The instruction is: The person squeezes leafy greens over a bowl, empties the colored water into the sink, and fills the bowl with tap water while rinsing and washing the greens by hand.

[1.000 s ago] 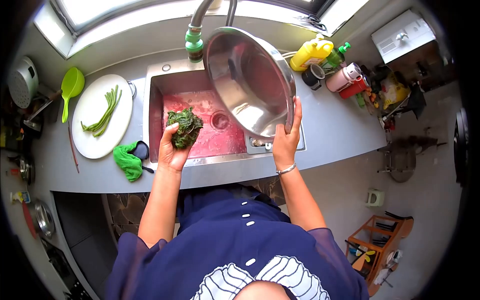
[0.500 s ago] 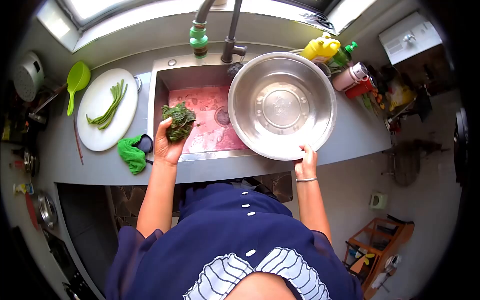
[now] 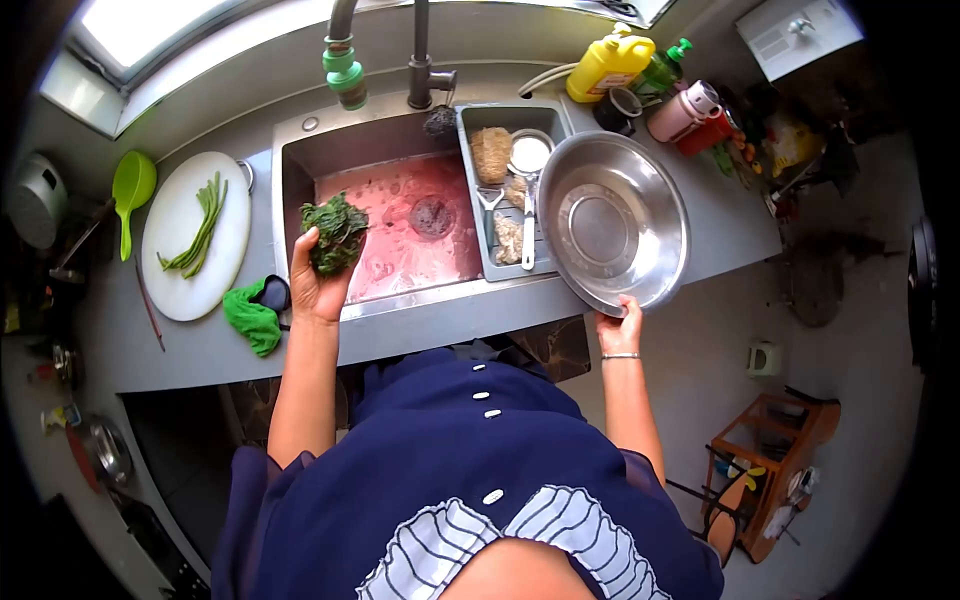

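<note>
My left hand [image 3: 318, 288] holds a clump of dark leafy greens [image 3: 336, 232] over the left side of the sink [image 3: 385, 298]. Reddish-pink water [image 3: 392, 215] covers the sink floor around the dark drain. With my right hand [image 3: 620, 328] I grip the near rim of a wide steel basin [image 3: 612, 225], fingers closed on it. The inside of the basin shows bare metal, and it is over the counter just right of a grey tray [image 3: 476, 262]. That tray holds a peeler [image 3: 489, 215], a white-handled tool [image 3: 528, 240] and sponge-like pieces.
Green bean pods [image 3: 200, 228] lie on a round white board [image 3: 165, 285] at the left, beside a green ladle [image 3: 130, 190] and a green cloth [image 3: 252, 318]. The faucet [image 3: 420, 80] rises behind the sink. A yellow bottle [image 3: 606, 65] and pink flask [image 3: 680, 112] stand back right.
The basin has moved right from above the sink's right side, turning its inside upward and uncovering the grey tray. The greens stay in my left hand.
</note>
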`<control>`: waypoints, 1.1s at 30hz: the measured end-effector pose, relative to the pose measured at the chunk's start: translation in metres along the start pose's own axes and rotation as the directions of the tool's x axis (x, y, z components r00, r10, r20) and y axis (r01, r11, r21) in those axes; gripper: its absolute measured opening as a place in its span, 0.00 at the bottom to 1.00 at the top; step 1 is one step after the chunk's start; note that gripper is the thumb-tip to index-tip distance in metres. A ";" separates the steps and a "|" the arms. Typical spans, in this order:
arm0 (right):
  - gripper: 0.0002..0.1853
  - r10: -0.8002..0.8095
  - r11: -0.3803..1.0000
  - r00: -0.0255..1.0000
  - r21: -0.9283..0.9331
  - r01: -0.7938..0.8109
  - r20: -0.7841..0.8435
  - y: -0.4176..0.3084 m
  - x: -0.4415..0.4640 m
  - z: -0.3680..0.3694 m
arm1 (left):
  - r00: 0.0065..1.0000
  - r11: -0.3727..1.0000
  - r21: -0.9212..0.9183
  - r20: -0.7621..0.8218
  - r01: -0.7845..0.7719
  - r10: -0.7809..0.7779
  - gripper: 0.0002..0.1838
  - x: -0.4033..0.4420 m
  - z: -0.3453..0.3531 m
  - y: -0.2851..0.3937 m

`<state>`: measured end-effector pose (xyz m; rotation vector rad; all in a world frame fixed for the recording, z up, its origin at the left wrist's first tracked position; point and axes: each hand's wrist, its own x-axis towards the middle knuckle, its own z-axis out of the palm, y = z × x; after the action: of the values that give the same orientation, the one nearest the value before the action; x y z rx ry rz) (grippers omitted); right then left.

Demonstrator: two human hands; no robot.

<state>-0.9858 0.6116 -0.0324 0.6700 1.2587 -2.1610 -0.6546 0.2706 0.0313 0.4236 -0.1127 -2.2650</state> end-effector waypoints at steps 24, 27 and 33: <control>0.40 0.609 0.782 0.428 -0.595 -0.184 0.668 0.128 -0.116 0.271 | 0.964 0.954 0.156 0.034 0.254 -0.262 0.26 -0.006 0.058 -0.031; 0.36 0.668 0.742 0.271 -0.650 -0.165 0.693 0.139 -0.130 0.308 | 0.957 0.945 0.155 0.004 0.287 -0.291 0.28 -0.007 0.058 -0.020; 0.28 0.521 0.595 0.231 -0.544 0.592 0.822 0.145 -0.152 0.334 | 0.958 0.946 0.160 0.007 0.282 -0.287 0.28 0.002 0.050 0.000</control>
<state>-0.8266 0.2862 0.1246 -1.1162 1.1797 -1.1066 -0.6725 0.2659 0.0778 0.5165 -0.2624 -2.5580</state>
